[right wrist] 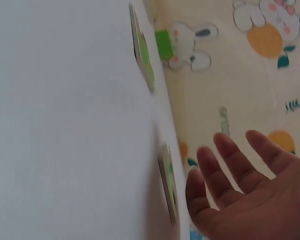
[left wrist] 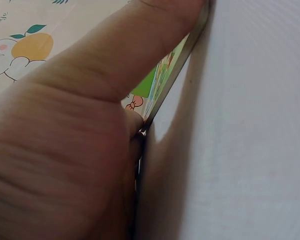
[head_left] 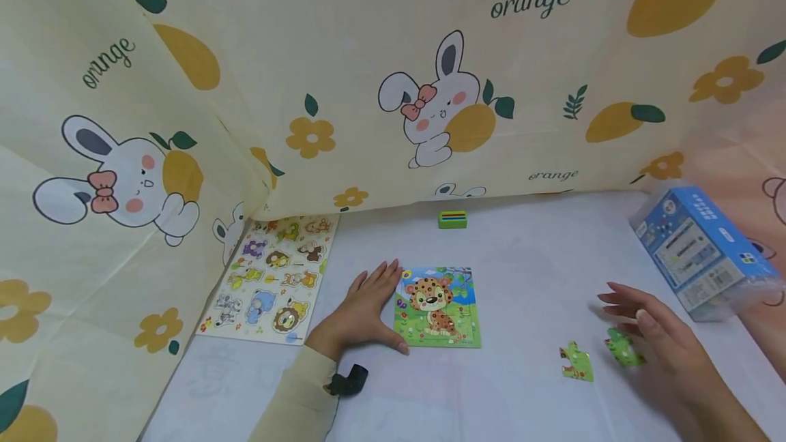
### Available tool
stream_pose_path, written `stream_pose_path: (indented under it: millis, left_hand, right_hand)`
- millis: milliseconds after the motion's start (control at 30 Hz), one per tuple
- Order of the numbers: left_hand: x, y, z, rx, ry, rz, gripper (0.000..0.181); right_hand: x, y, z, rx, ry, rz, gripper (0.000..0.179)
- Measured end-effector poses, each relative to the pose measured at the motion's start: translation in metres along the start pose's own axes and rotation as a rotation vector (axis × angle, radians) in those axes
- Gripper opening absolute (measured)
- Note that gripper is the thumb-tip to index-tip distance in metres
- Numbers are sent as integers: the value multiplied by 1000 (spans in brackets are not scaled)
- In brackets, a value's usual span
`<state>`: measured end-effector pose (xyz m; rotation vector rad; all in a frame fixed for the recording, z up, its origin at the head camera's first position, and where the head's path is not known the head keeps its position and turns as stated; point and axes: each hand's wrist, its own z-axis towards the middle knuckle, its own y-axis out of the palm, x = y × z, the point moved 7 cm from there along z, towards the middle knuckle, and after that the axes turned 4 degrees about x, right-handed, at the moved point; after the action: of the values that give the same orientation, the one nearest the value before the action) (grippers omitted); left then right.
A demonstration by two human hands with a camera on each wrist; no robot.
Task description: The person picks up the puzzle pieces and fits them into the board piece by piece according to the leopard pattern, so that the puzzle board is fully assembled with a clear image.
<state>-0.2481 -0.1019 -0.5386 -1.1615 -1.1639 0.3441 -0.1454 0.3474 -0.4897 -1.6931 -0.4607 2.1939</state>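
A square jigsaw puzzle with a spotted leopard on green grass lies flat on the white table. My left hand is spread along its left side, fingertips by the upper left corner and thumb at the lower left edge. Two loose green puzzle pieces lie to the right, a nearer-to-centre piece and another piece close by my right hand. That hand hovers with fingers loosely extended and holds nothing. In the right wrist view its palm shows bare, beside a thin puzzle piece.
An animal picture board lies at the left, against the printed cloth that hangs behind and beside the table. A small green block with coloured stripes stands at the back. A blue box in clear wrap sits at the right.
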Motion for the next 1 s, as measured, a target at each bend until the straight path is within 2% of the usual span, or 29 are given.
stream_pose_path:
  millis: [133, 233, 333, 433, 500, 600, 733, 800, 933, 1000]
  left_hand:
    - [0, 0, -1, -4, -1, -10, 153]
    - [0, 0, -1, -3, -5, -18, 153]
    - [0, -1, -2, -2, -6, -21, 153]
    - [0, -1, -1, -5, -5, -19, 154]
    - [0, -1, -1, -7, -7, -12, 154]
    - [1, -2, -1, -11, -9, -3, 154]
    - [0, -2, 0, -11, -14, -4, 154]
    - [0, -1, 1, -7, -12, -3, 154]
    - [-1, -1, 2, -5, -7, -14, 155]
    - [-1, -1, 1, -8, -8, -20, 155]
  right_hand:
    - [23, -9, -3, -46, 94, -68, 47]
    - [43, -9, -6, -152, 220, -178, 56]
    - [56, -9, -10, -258, 333, -254, 73]
    - [57, -10, -10, -315, 327, -275, 80]
    - [55, -10, -9, -321, 290, -306, 78]
    - [53, -11, -7, -315, 239, -355, 59]
    - [49, -9, -4, -309, 250, -387, 29]
    - [46, -9, -2, -297, 258, -423, 30]
    - [42, -11, -3, -267, 295, -520, 48]
    - [43, -11, -4, -269, 331, -536, 52]
